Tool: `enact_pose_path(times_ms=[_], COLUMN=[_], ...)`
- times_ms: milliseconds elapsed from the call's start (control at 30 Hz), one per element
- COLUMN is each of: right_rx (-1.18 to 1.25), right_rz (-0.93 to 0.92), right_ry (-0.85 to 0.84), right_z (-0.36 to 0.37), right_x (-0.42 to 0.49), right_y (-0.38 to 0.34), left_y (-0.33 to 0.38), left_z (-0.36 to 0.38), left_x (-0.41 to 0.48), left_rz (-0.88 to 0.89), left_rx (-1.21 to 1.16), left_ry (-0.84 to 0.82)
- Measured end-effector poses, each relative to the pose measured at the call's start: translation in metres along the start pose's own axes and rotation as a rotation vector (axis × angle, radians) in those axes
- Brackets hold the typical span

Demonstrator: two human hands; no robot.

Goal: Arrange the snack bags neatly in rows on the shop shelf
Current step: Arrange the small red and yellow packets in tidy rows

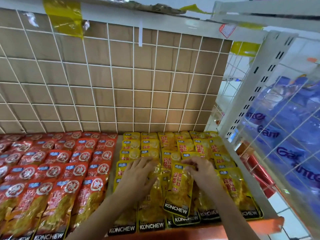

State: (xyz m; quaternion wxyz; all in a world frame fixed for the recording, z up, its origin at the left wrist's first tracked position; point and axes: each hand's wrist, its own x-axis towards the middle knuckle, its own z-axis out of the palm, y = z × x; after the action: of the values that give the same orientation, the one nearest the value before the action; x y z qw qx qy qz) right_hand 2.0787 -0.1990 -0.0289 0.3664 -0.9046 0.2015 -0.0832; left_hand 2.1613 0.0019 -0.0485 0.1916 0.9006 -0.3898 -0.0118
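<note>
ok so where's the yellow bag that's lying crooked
In the head view, the crooked yellow bag lies atop the yellow rows, near the shelf's front edge, between the left hand and the right hand, which grips its top.

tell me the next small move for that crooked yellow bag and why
Probably swing the tilted yellow bag straight and lay it flush in its column. The right hand pinches its top edge, its KONCHEW end sits askew across the front row, and the left hand lies flat on the neighbouring yellow bags, steadying them.
</note>
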Motion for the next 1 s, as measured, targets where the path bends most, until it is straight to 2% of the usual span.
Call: enact_pose_path(times_ms=[333,567,733,767,900,1000], right_rx=[0.119,-0.154,-0.289,-0.286,-0.359,-0.412], right_rz=[-0.042,-0.073,-0.300,-0.323,-0.352,-0.380], right_ry=[0.012,0.100,0.173,0.138,-0.184,-0.213], right_z=[-0.038,-0.053,-0.043,-0.039,-0.018,-0.003], right_x=[0.016,0.016,0.009,0.004,-0.005,-0.002], right_y=[0.037,0.051,0.050,0.044,0.018,0.011], left_y=[0.013,0.019,0.024,0.024,0.020,0.016], left_z=[0.011,0.018,0.018,0.018,0.019,0.014], left_x=[0.018,0.025,0.028,0.028,0.030,0.040], left_rz=[0.019,0.068,0.098,0.101,0.093,0.042], left_rx=[-0.067,-0.075,-0.050,-0.053,-0.080,-0.054], left_ry=[-0.086,-0.089,-0.134,-0.139,-0.106,-0.079])
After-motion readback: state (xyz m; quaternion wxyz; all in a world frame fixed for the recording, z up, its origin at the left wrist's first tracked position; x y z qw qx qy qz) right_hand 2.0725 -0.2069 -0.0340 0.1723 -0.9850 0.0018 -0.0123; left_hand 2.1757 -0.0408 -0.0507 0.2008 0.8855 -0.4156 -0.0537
